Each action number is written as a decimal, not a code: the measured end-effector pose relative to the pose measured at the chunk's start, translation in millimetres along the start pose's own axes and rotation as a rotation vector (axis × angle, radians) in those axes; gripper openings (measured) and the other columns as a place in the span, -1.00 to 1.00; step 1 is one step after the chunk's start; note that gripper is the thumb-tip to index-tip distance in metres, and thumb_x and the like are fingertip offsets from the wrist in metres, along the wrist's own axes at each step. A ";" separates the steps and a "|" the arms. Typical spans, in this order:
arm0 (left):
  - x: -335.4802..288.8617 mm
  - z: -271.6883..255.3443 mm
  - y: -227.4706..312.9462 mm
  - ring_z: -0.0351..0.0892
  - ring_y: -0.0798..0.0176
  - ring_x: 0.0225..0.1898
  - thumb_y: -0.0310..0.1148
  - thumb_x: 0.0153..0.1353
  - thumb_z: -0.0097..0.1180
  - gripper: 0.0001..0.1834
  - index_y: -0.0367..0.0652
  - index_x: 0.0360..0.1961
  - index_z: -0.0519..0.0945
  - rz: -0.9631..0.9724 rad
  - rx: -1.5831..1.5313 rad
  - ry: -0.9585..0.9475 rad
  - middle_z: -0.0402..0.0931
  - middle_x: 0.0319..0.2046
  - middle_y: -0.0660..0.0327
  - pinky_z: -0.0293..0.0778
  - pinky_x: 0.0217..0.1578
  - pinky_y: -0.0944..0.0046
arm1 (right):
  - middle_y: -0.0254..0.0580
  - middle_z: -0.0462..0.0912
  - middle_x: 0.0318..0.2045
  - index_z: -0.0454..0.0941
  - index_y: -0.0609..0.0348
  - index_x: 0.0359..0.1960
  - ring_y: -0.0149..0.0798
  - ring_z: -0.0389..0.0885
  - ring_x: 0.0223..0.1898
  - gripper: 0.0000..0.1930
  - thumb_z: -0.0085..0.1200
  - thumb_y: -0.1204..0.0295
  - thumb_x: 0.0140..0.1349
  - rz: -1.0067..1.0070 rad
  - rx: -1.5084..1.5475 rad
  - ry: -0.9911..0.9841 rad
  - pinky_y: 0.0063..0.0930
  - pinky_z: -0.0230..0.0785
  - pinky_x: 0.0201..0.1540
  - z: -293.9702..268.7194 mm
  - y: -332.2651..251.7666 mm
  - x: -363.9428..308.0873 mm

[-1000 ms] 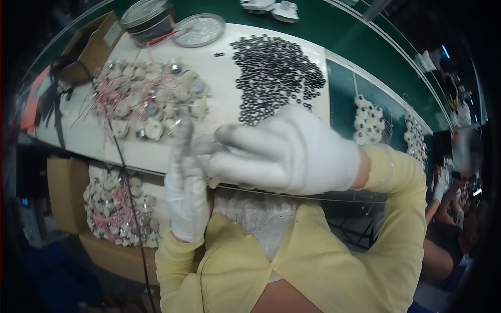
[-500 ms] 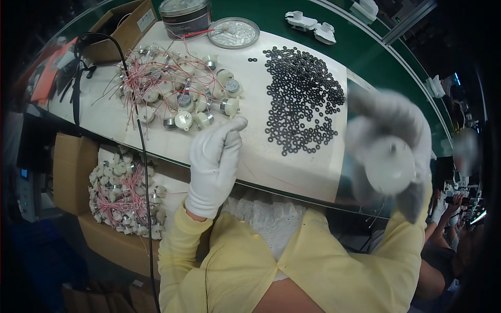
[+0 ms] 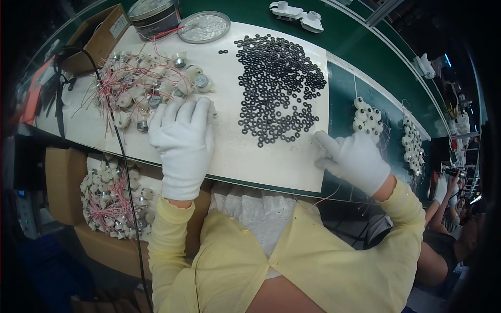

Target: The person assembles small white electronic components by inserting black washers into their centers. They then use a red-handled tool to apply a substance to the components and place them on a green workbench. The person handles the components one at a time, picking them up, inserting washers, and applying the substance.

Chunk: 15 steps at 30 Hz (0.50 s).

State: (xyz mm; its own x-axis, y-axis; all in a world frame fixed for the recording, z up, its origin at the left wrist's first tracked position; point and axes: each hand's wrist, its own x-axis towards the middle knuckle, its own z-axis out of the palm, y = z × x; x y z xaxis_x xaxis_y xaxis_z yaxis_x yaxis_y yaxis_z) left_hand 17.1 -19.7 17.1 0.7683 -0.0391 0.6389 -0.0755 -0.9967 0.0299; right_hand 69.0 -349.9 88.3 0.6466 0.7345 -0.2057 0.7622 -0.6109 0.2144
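My white-gloved left hand (image 3: pixel 182 138) is palm down at the near right edge of a heap of small motors (image 3: pixel 125 99) with pale caps and pink wires. Its fingers bend over a motor there, which they mostly cover. My gloved right hand (image 3: pixel 357 159) is palm down at the right edge of the white board (image 3: pixel 287 169). Its forefinger and thumb point left, apart, and nothing shows between them. Close to its fingertips lie many small black rings (image 3: pixel 276 88). A thin wire (image 3: pixel 329 195) curves below this hand; where it begins is hidden.
Capped motors (image 3: pixel 368 119) stand grouped on the green surface, with another row (image 3: pixel 412 146) farther right. Behind the heap are a tin (image 3: pixel 154 21) and a round lid (image 3: pixel 204 28). A black cable (image 3: pixel 122 156) crosses the left side. A carton of motors (image 3: pixel 117 193) sits below.
My right hand has swung down and left to the board's edge; the pale round piece it held no longer shows in it. My left hand has moved left onto the motors. The view has shifted.
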 end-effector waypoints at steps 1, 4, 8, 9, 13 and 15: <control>-1.3 0.8 2.1 0.65 0.01 -0.05 -0.37 0.11 0.38 -0.66 -0.06 -0.04 0.71 -0.014 -0.009 0.021 0.69 -0.16 0.18 0.44 0.14 -0.06 | -0.33 0.52 -0.66 0.54 0.02 0.02 -0.17 0.54 -0.64 -0.52 0.25 -0.03 0.26 -0.050 -0.001 0.160 -0.24 0.27 -0.51 14.5 1.6 -3.4; -8.1 3.4 8.3 0.64 0.01 -0.04 -0.37 0.11 0.39 -0.66 -0.05 -0.05 0.71 -0.050 -0.014 0.059 0.67 -0.18 0.18 0.45 0.13 -0.06 | -0.32 0.53 -0.65 0.55 0.04 0.07 -0.16 0.54 -0.64 -0.53 0.22 -0.01 0.31 -0.011 -0.008 0.253 -0.22 0.29 -0.50 19.8 -5.5 -3.2; -19.0 0.6 18.0 0.59 0.00 0.00 -0.37 0.09 0.40 -0.64 -0.02 -0.03 0.72 -0.046 -0.027 0.088 0.60 -0.16 0.18 0.45 0.12 -0.06 | -0.28 0.59 -0.61 0.57 0.04 0.08 -0.12 0.58 -0.61 -0.54 0.22 0.01 0.33 0.030 0.042 0.283 -0.22 0.33 -0.47 30.0 -4.0 -2.4; -21.9 -0.7 19.7 0.58 -0.01 0.01 -0.37 0.09 0.41 -0.63 -0.01 -0.02 0.72 -0.036 -0.037 0.102 0.58 -0.15 0.19 0.45 0.12 -0.06 | -0.26 0.61 -0.60 0.58 0.04 0.07 -0.11 0.60 -0.60 -0.55 0.23 0.02 0.32 0.049 0.125 0.290 -0.21 0.34 -0.47 35.2 -1.5 -1.9; -27.7 -4.3 19.2 0.53 0.00 0.07 -0.37 0.07 0.42 -0.61 0.01 -0.01 0.72 -0.051 -0.074 0.058 0.55 -0.12 0.19 0.43 0.15 -0.08 | -0.22 0.69 -0.52 0.64 0.04 -0.04 -0.05 0.66 -0.54 -0.61 0.30 0.06 0.27 0.132 0.428 0.317 -0.20 0.42 -0.44 30.7 -2.6 4.5; -28.1 -5.4 17.4 0.52 0.00 0.09 -0.37 0.06 0.42 -0.61 0.02 -0.02 0.72 -0.062 -0.097 0.019 0.54 -0.12 0.19 0.43 0.17 -0.09 | -0.22 0.72 -0.49 0.65 0.04 -0.09 -0.04 0.69 -0.51 -0.64 0.34 0.09 0.24 0.138 0.389 0.363 -0.21 0.46 -0.42 33.9 -4.3 4.3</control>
State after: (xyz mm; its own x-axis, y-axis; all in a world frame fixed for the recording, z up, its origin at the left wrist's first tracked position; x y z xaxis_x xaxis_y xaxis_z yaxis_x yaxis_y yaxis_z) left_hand -9.2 -35.5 3.9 0.7612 0.0248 0.6481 -0.0899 -0.9856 0.1433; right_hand 69.6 -354.2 54.1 0.7412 0.6528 0.1563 0.6713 -0.7221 -0.1672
